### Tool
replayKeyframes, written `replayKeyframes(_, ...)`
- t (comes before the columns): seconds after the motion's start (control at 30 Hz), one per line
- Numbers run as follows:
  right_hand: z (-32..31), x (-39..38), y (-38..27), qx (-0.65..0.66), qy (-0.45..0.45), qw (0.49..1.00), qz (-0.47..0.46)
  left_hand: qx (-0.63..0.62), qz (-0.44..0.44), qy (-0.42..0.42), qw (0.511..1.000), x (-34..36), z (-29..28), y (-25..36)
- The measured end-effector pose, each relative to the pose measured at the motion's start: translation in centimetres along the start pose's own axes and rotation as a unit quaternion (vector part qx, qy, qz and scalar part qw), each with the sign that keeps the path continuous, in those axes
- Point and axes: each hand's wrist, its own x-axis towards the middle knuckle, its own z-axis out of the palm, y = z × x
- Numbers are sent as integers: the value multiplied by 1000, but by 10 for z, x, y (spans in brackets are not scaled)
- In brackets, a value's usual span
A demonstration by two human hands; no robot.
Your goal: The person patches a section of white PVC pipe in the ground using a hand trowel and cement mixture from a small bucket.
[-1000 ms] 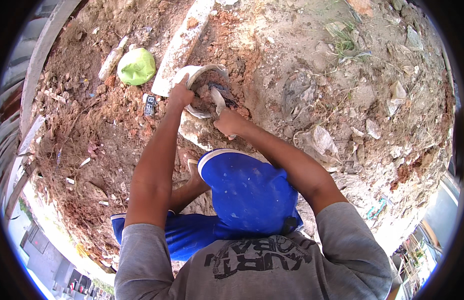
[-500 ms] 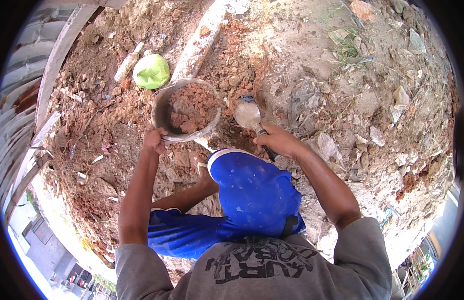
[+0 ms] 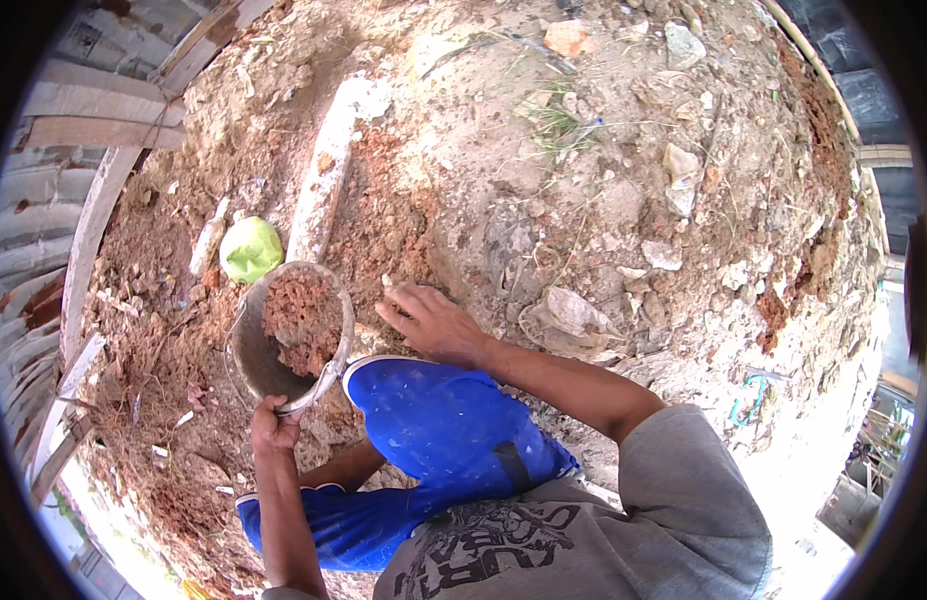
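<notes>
My left hand [image 3: 275, 425] grips the near rim of a grey bucket [image 3: 262, 372]. The bucket tilts, and clumps of reddish soil [image 3: 309, 315] lie inside it. To the right of the bucket, just beyond my raised knee, my right hand [image 3: 439, 325] is low over the ground with its fingers stretched out and apart. A small pale bit [image 3: 387, 281] shows at its fingertips; whether they touch it I cannot tell. The trowel is out of sight.
Beyond the bucket lie a light-green rounded object [image 3: 251, 249], a plastic bottle [image 3: 210, 238] and a long whitish beam [image 3: 322, 175]. Crumpled plastic [image 3: 574, 315] and stones litter the dirt to the right. A corrugated metal wall [image 3: 34, 235] with wooden posts borders the left.
The trowel has left my right hand, whose fingers have opened out. My left hand still holds the bucket, now tilted more. The whole view has shifted, moving the scene leftward and down.
</notes>
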Motion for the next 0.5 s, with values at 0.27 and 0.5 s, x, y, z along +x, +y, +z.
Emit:
replayKeyframes(0.27, -98, 49, 5, -23, 223, 961, -164, 9, 0, -122, 992, -51, 105, 35)
replayKeyframes(0.5, -294, 15, 62, -246, 394, 879, -105, 190, 224, -348, 891, -246, 359, 82)
